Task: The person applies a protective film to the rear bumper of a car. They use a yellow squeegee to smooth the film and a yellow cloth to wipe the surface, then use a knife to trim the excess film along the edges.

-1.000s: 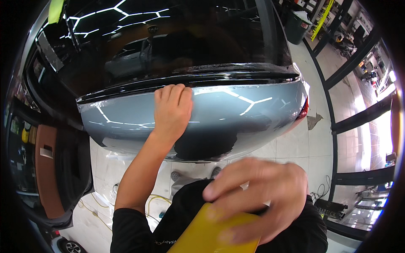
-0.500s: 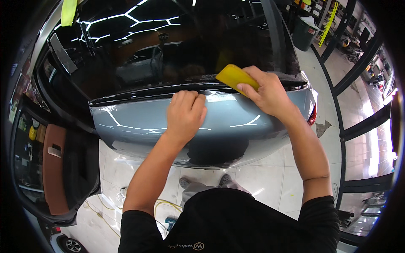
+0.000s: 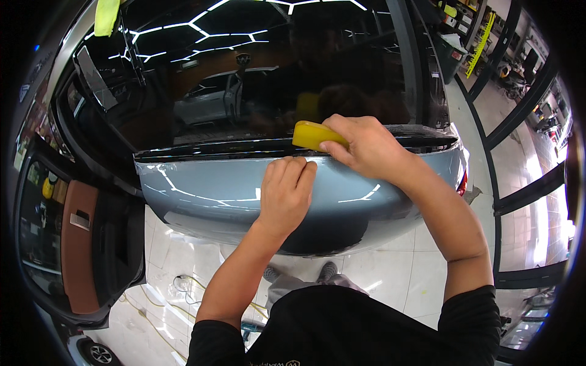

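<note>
My right hand is shut on a yellow squeegee, which is held over the black trim strip between a dark glass panel and a glossy blue-grey car body panel. Just below and left of the squeegee, my left hand has its curled fingers together at the panel's upper edge, beside the trim; their tips and whatever they grip are hidden. Clear, slightly wrinkled material shows along the trim.
An open car door stands at the left, with cords and a power tool on the tiled floor. A yellow-green cloth hangs top left. A bin and framed glass panels line the right.
The squeegee has risen from low in front of me to the trim, then moved left toward my left hand. My left hand has shifted slightly right along the edge.
</note>
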A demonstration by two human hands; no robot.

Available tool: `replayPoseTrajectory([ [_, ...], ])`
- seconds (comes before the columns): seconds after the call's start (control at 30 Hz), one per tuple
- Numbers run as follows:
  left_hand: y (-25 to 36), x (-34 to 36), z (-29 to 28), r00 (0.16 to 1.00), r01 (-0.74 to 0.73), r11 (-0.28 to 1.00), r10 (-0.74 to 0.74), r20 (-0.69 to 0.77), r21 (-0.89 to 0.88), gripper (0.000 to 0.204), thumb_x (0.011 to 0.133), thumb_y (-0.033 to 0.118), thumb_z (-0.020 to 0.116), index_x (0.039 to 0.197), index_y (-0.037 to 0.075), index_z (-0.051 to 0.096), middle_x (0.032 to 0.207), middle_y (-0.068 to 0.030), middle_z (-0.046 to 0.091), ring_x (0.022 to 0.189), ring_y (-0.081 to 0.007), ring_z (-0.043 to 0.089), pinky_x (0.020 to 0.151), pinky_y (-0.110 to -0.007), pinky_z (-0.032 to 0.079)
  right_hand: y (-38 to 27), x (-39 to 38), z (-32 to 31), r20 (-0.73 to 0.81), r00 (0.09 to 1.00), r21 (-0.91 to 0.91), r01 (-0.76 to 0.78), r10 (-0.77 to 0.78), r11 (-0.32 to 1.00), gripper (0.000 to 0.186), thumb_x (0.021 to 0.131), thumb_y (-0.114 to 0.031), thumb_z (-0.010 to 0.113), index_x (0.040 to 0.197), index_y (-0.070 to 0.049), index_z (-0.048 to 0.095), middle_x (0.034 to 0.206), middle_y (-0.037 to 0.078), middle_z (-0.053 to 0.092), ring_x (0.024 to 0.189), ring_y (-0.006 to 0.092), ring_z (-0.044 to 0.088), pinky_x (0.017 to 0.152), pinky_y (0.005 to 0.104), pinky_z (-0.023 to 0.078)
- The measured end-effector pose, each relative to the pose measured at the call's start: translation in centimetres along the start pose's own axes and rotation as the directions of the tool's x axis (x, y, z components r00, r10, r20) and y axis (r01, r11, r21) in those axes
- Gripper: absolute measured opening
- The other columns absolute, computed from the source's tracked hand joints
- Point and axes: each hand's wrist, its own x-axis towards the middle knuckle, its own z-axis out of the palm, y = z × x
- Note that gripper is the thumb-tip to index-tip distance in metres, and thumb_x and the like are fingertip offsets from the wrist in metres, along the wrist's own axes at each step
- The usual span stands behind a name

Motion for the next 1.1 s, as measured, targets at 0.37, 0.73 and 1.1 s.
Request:
replayPoseTrajectory([
  [0.37,-0.1,-0.4,-0.6,0.994,0.100,0.994,-0.102,-0.031,-0.042,0.030,0.072,-0.008,0.069,0.100,0.003,0.067,0.099,-0.0086,0.061,0.091,-0.0285,0.059,0.079,-0.040,0.045,0.4,-0.9,-1.2,-0.036,0.999,-0.002,0.024,-0.024,1.000,0.022,0.088,-0.015,0.070,0.103,-0.002,0.061,0.086,0.018,0.066,0.079,0.0379,0.065,0.069,0.0430,0.052],
  [0.73,-1.4,-1.4,-0.8,0.766,0.431,0.758,-0.594,-0.245,-0.490,0.020,0.093,-0.009,0.052,0.106,-0.002,0.065,0.110,-0.0103,0.059,0.098,-0.0157,0.056,0.086,-0.026,0.045,-0.9,1.0,1.1,0.019,0.992,-0.067,0.127,-0.126,0.990,0.020,0.087,-0.013,0.072,0.098,-0.002,0.059,0.080,0.015,0.063,0.069,0.0341,0.062,0.065,0.0395,0.052],
  [1.1,-2.0,-2.1,-1.2,0.709,0.440,0.667,-0.669,-0.224,-0.601,0.018,0.092,-0.007,0.056,0.106,-0.001,0.066,0.109,-0.0080,0.059,0.094,-0.0137,0.057,0.085,-0.024,0.045,-2.5,1.8,1.2,-0.031,0.992,-0.079,0.120,-0.122,0.990,0.017,0.085,-0.013,0.071,0.092,-0.004,0.058,0.075,0.014,0.062,0.074,0.0327,0.063,0.067,0.0429,0.052],
])
